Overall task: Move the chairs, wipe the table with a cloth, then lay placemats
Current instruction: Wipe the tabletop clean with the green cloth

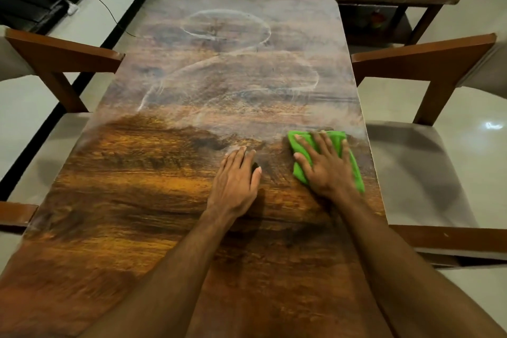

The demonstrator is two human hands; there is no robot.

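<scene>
One cloth [298, 173], one table [164, 173]

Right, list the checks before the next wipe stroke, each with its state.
1. Cloth flat under right hand: ok.
2. Left hand off the cloth, resting on table: ok.
3. Near half wiped: ok.
4. Far half clean: not ok, hazy.
5. Chairs clear of table edges: not ok, arms at both edges.
6. Placemats ready: cannot tell, none in view.
</scene>
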